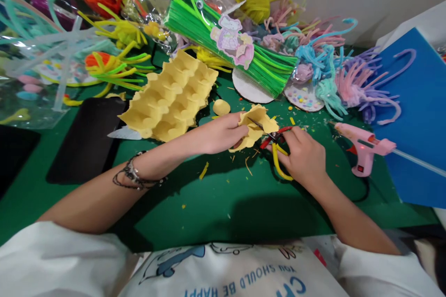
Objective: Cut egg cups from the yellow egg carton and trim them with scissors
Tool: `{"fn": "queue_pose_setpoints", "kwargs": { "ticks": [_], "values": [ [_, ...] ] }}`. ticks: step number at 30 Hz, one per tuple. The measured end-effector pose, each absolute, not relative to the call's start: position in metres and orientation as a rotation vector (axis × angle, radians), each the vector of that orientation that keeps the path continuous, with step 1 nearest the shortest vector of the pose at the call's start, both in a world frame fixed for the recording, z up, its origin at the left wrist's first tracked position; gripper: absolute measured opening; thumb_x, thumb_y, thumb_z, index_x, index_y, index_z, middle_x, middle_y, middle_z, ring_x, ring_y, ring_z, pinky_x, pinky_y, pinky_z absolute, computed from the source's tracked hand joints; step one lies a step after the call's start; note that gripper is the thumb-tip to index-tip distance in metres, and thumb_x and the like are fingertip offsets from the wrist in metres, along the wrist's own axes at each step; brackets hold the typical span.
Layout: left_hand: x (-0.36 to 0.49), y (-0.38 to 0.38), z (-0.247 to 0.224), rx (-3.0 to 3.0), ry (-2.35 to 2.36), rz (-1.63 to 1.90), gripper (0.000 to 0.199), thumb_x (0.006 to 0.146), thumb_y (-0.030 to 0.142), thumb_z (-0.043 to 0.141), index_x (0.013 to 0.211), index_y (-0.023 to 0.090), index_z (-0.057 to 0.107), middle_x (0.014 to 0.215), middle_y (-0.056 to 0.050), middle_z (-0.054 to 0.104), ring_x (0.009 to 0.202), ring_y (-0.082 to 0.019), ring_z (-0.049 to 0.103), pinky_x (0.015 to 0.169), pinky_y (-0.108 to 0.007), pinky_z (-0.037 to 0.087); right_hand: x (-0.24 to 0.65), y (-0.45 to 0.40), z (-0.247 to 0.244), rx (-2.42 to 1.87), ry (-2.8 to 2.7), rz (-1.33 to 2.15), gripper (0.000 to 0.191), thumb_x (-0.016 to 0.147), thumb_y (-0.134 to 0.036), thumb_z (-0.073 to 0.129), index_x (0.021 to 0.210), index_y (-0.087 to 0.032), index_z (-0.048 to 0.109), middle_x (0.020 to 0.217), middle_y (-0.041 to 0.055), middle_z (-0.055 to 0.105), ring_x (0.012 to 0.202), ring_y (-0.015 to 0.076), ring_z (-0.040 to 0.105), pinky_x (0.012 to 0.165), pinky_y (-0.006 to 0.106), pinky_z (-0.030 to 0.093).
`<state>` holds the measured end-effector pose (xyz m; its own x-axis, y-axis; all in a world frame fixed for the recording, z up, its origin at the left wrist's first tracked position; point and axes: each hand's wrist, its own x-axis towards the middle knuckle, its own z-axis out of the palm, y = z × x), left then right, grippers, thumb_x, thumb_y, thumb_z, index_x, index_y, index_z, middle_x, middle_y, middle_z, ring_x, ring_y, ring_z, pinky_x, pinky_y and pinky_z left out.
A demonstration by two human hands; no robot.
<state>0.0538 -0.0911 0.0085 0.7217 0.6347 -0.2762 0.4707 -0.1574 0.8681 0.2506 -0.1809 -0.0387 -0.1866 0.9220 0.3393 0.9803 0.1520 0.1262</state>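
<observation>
My left hand [226,135] is closed on a cut piece of yellow egg carton [256,123], its fingers partly hidden behind the piece. In my right hand [303,153] is a pair of scissors [277,137] with red and yellow handles. The dark blades reach into the carton piece, touching its wall. Left of my hands lies the larger part of the egg carton [170,97], its rows of cups facing up. A small round yellow cutout [221,107] rests between that carton and the held piece.
A pink glue gun [364,146] stands at the right, beside a blue board [414,125]. A black phone-like slab [88,139] lies at the left. Bagged green pipe cleaners [230,37] and pastel pipe-cleaner bundles [351,79] line the back. Yellow scraps [204,171] dot the green table [209,213].
</observation>
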Motion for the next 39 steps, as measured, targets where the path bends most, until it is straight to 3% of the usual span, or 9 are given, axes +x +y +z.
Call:
{"fn": "queue_pose_setpoints", "kwargs": {
  "ticks": [10, 16, 23, 27, 29, 31, 36, 39],
  "values": [
    [0.042, -0.078, 0.007, 1.893, 0.933, 0.043, 0.034, 0.078, 0.022, 0.041, 0.046, 0.02, 0.031, 0.042, 0.003, 0.032, 0.039, -0.008, 0.031, 0.037, -0.023, 0.023, 0.249, -0.185, -0.036, -1.896, -2.345, -0.394, 0.053, 0.091, -0.055, 0.033, 0.072, -0.015, 0.061, 0.069, 0.0051, 0.057, 0.059, 0.0127, 0.047, 0.051, 0.025, 0.024],
    [0.041, -0.078, 0.016, 2.009, 0.867, 0.026, 0.029, 0.075, 0.017, 0.039, 0.049, 0.02, 0.028, 0.045, 0.003, 0.031, 0.04, -0.009, 0.029, 0.039, -0.024, 0.024, 0.251, -0.185, -0.035, -1.904, -2.383, -0.351, 0.047, 0.09, -0.053, 0.037, 0.072, -0.016, 0.06, 0.071, 0.006, 0.058, 0.062, 0.014, 0.049, 0.052, 0.026, 0.024],
    [0.034, -0.071, 0.023, 2.069, 0.882, -0.044, 0.02, 0.075, 0.02, 0.045, 0.055, 0.019, 0.039, 0.047, 0.005, 0.036, 0.042, -0.008, 0.032, 0.044, -0.022, 0.025, 0.252, -0.183, -0.038, -1.832, -2.353, -0.282, 0.046, 0.089, -0.053, 0.039, 0.074, -0.016, 0.061, 0.071, 0.0048, 0.059, 0.061, 0.0137, 0.049, 0.051, 0.025, 0.026],
    [0.031, -0.067, 0.02, 1.834, 0.845, 0.142, 0.014, 0.076, 0.031, 0.051, 0.078, 0.018, 0.054, 0.065, 0.002, 0.056, 0.06, -0.011, 0.054, 0.056, -0.019, 0.038, 0.251, -0.18, -0.038, -1.835, -2.155, -0.079, 0.049, 0.087, -0.058, 0.038, 0.067, -0.017, 0.055, 0.064, 0.0026, 0.054, 0.057, 0.0124, 0.047, 0.051, 0.023, 0.027],
    [0.033, -0.069, 0.016, 1.741, 0.767, 0.224, 0.025, 0.075, 0.034, 0.054, 0.095, 0.018, 0.054, 0.079, 0.0, 0.062, 0.075, -0.013, 0.06, 0.065, -0.02, 0.043, 0.25, -0.179, -0.038, -1.844, -2.034, 0.05, 0.048, 0.086, -0.058, 0.04, 0.063, -0.018, 0.051, 0.06, 0.0008, 0.051, 0.054, 0.011, 0.044, 0.051, 0.022, 0.028],
    [0.038, -0.074, 0.01, 1.688, 0.687, 0.281, 0.034, 0.073, 0.033, 0.058, 0.102, 0.018, 0.05, 0.084, 0.0, 0.062, 0.079, -0.013, 0.061, 0.066, -0.02, 0.044, 0.247, -0.178, -0.038, -1.85, -1.946, 0.149, 0.046, 0.085, -0.058, 0.042, 0.06, -0.019, 0.047, 0.057, -0.001, 0.048, 0.051, 0.0096, 0.041, 0.05, 0.021, 0.028],
    [0.055, -0.096, -0.006, 1.725, 0.675, 0.481, 0.019, 0.084, 0.036, 0.047, 0.086, 0.017, 0.049, 0.075, -0.001, 0.058, 0.067, -0.011, 0.055, 0.062, -0.02, 0.044, 0.241, -0.18, -0.037, -1.874, -1.922, 0.232, 0.044, 0.085, -0.056, 0.042, 0.061, -0.019, 0.045, 0.057, -0.001, 0.048, 0.051, 0.0096, 0.041, 0.051, 0.022, 0.027],
    [0.059, -0.104, -0.011, 1.9, 0.793, 0.503, 0.028, 0.087, 0.038, 0.043, 0.07, 0.017, 0.047, 0.062, 0.0, 0.053, 0.058, -0.01, 0.05, 0.056, -0.021, 0.04, 0.241, -0.181, -0.037, -1.898, -1.976, 0.183, 0.044, 0.086, -0.055, 0.039, 0.063, -0.019, 0.045, 0.06, 0.0003, 0.051, 0.053, 0.0105, 0.043, 0.051, 0.022, 0.027]
  ]
}}
